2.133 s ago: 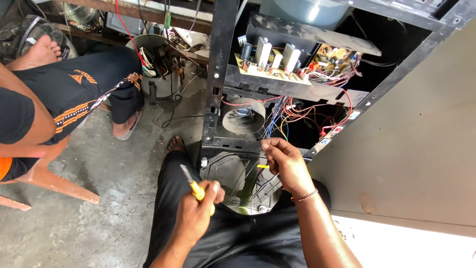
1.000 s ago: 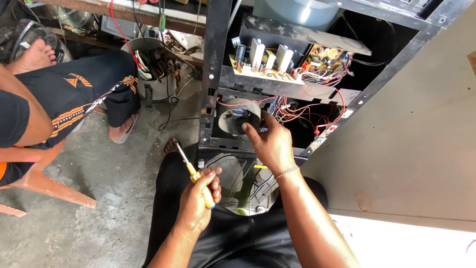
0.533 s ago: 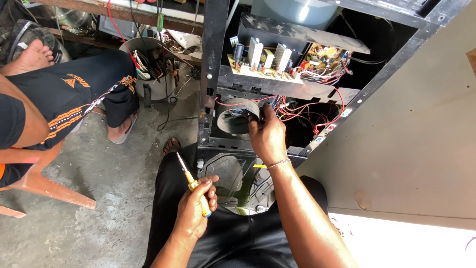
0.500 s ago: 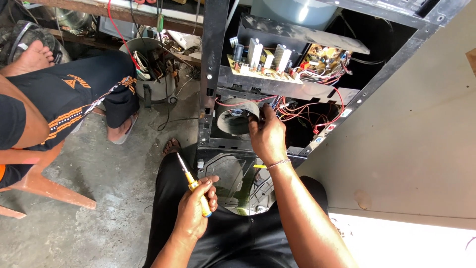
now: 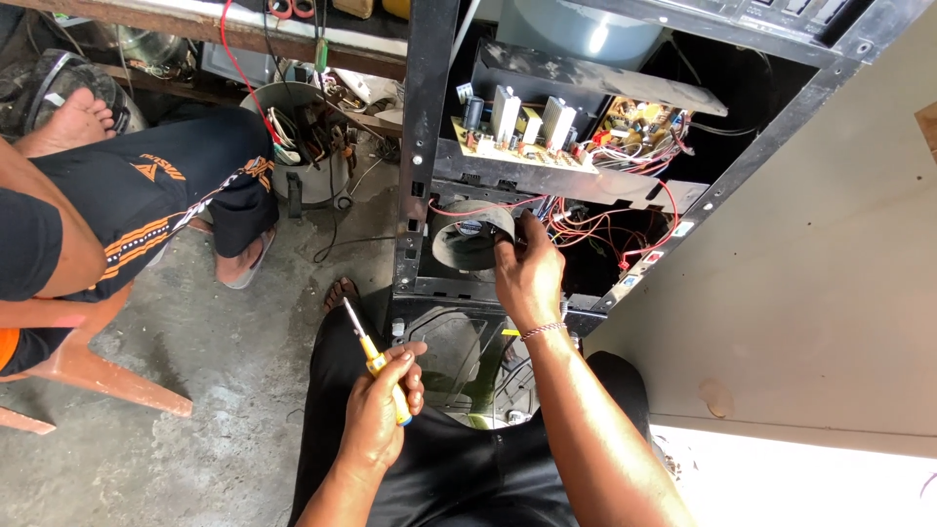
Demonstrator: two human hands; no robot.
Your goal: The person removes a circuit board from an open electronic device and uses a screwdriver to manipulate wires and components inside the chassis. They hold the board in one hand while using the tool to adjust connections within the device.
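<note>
Right hand (image 5: pixel 527 273) reaches into the open black cabinet (image 5: pixel 422 146) and its fingers curl around the rim of a round grey drum (image 5: pixel 467 239) – a speaker magnet or a fan housing, I cannot tell which – that sits in the lower bay behind the frame. A thin bracelet (image 5: pixel 543 331) circles that wrist. Red wires (image 5: pixel 625 229) loop just beside the hand, to its right, and run up toward a circuit board (image 5: pixel 547 137) on the shelf above, which carries upright silver heat sinks and small parts.

Left hand (image 5: pixel 376 410) is clenched around a yellow-handled screwdriver (image 5: pixel 369 351), held over the person's lap with the shaft pointing up and to the left, well apart from the cabinet opening. The person wears black trousers and sits on the concrete floor (image 5: pixel 195 390), with one sandalled foot showing near the cabinet's base.

To the left a second person sits on an orange plastic chair (image 5: pixel 88 366), in black shorts with orange stripes – one bare foot is raised, the other rests in a sandal on the floor. Behind them stands a grey bucket (image 5: pixel 293 146) full of tools and wire, below a cluttered wooden bench (image 5: pixel 195 24).
</note>
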